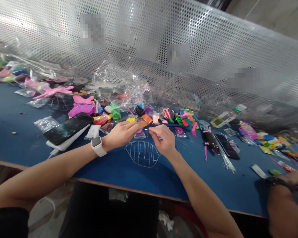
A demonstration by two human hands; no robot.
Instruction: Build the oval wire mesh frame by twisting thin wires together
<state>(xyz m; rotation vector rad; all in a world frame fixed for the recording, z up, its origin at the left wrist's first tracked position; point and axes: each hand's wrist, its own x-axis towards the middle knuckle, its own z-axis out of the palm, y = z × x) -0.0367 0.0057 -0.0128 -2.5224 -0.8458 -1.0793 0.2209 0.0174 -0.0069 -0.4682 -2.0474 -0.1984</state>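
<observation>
Right hand (164, 140) pinches thin wire (146, 129); left hand (124, 133) at its other end, grip unclear. Wire frame (144, 153) on blue table (101, 173), just bodyward of both. Bottle (223, 119) print illegible.

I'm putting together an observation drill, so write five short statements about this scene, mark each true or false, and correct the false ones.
1. A square-faced smartwatch with a white band is worn on the wrist of the left hand. True.

2. The right hand lies flat, holding nothing. False: it pinches a thin, pale strand.

3. A leaf-shaped frame of silvery wire lies on the blue tabletop. True.

4. The clear bottle of yellowish liquid is left of both hands. False: it is to their right.

5. The grey metal panel behind the tabletop is smooth, without holes. False: it is perforated with many small holes.
</observation>
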